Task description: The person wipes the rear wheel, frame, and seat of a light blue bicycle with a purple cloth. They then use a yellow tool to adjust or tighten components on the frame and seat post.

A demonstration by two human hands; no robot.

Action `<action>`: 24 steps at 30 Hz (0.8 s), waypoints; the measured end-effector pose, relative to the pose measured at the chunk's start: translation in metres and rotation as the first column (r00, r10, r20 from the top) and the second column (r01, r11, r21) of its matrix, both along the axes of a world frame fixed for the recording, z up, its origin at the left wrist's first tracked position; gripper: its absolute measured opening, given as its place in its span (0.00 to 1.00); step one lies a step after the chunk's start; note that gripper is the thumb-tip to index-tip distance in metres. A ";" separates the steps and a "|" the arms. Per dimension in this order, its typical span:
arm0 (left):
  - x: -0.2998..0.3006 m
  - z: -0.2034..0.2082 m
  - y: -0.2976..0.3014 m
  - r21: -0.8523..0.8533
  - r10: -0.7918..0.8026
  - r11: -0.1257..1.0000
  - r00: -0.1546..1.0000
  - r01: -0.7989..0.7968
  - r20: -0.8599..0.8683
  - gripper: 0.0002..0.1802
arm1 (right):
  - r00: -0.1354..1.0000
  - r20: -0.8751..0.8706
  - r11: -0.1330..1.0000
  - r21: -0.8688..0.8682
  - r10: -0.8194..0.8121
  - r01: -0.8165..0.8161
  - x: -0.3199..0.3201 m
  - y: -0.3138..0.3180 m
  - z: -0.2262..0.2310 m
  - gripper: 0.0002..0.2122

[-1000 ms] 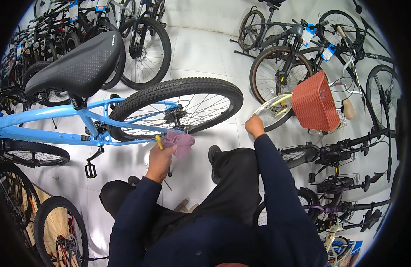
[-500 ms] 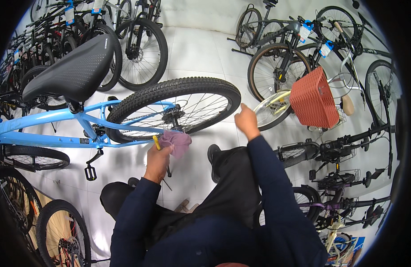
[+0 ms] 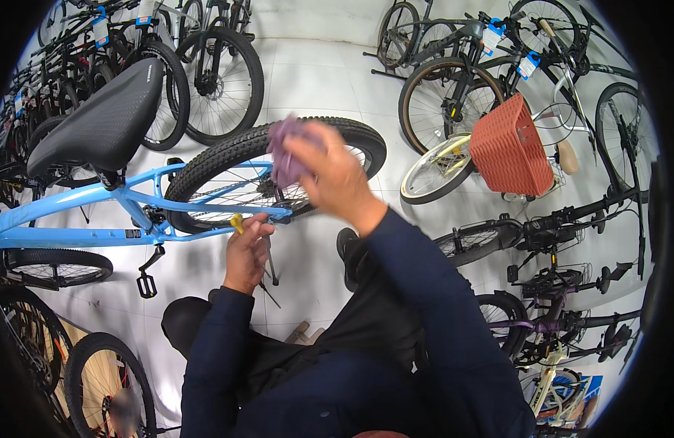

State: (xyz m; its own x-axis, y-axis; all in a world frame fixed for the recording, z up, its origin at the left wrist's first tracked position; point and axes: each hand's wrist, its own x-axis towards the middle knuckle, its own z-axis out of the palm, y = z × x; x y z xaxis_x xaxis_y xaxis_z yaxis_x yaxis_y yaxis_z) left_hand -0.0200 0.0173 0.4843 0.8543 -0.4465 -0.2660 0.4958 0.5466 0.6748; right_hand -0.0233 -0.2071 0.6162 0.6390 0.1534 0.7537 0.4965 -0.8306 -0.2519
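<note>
In front of me stands a bicycle with a light blue frame (image 3: 67, 197), a black saddle (image 3: 99, 120) and a knobby rear tyre (image 3: 205, 157). My right hand (image 3: 340, 179) is closed on a crumpled purple cloth (image 3: 284, 157), raised over the rear wheel; it covers part of the spokes and tyre. Whether the cloth touches the tyre I cannot tell. Just below the rear end of the frame, my left hand (image 3: 245, 252) has its fingers curled round a small yellow object (image 3: 237, 223), mostly hidden in the grip. A kickstand (image 3: 272, 266) shows beside that hand.
Several bicycles (image 3: 220, 87) crowd the far left. To the right is a pale-rimmed bicycle with a reddish-brown basket (image 3: 508, 150), among further black bikes (image 3: 475, 241). A crank with a black pedal (image 3: 147, 285) sticks out at the near left, above another wheel (image 3: 110, 387).
The purple cloth has passed from my left hand to my right. My right hand has swung left over the rear wheel. My left hand has shifted slightly left, keeping the yellow object.
</note>
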 end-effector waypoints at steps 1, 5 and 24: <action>0.002 0.001 0.003 -0.005 0.021 1.000 0.999 -0.021 -0.027 0.20 | 0.994 0.069 0.995 -0.036 -0.085 0.088 0.018 -0.017 0.000 0.23; 0.003 0.004 0.011 -0.021 0.032 0.999 0.999 -0.033 -0.033 0.17 | 0.954 0.027 0.953 0.061 -0.298 0.296 0.037 -0.146 -0.053 0.12; 0.037 0.034 0.070 0.242 0.616 0.679 0.717 -0.693 0.326 0.12 | 0.820 -0.567 0.228 0.810 0.076 0.540 -0.021 -0.212 -0.111 0.10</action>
State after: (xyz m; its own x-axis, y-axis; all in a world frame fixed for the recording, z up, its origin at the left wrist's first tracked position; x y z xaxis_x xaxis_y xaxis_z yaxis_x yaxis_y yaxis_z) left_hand 0.0172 0.0877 0.5179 0.9413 0.3297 -0.0722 -0.0726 0.4067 0.9107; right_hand -0.0446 -0.4195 0.5052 0.7507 -0.6480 -0.1282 -0.0892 0.0929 -0.9917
